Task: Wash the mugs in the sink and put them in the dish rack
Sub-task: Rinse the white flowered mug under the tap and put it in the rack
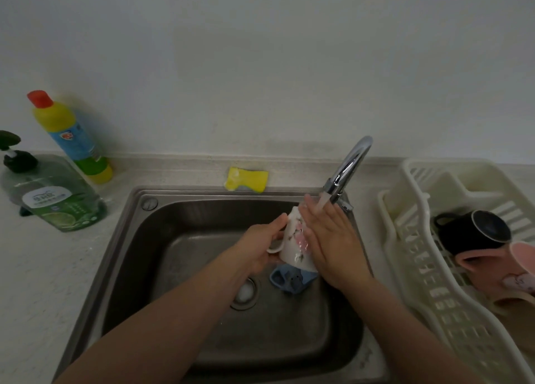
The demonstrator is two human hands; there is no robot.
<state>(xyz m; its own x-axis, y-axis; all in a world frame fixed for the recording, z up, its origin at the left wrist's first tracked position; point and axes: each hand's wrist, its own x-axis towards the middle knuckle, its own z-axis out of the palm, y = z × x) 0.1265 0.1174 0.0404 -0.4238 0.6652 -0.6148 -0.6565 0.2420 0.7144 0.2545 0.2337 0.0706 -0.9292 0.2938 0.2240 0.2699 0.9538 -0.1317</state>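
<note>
Over the steel sink (139, 250) my left hand (262, 246) grips a white mug with a pink flower pattern (292, 243) by its handle side, tilted with its bottom up. My right hand (333, 242) lies flat against the mug's right side with straight fingers, under the running water from the faucet (348, 166). A blue mug (289, 279) lies on the sink floor just below. In the cream dish rack (417, 262) at the right, a black mug (474, 230) and a pink mug (498, 265) lie on their sides.
A yellow sponge (246, 179) sits on the sink's back ledge. A green dish soap pump bottle (55, 195) and a yellow cleaner bottle with a red cap (69, 137) stand on the counter at the left. The drain (244, 294) is left of the blue mug.
</note>
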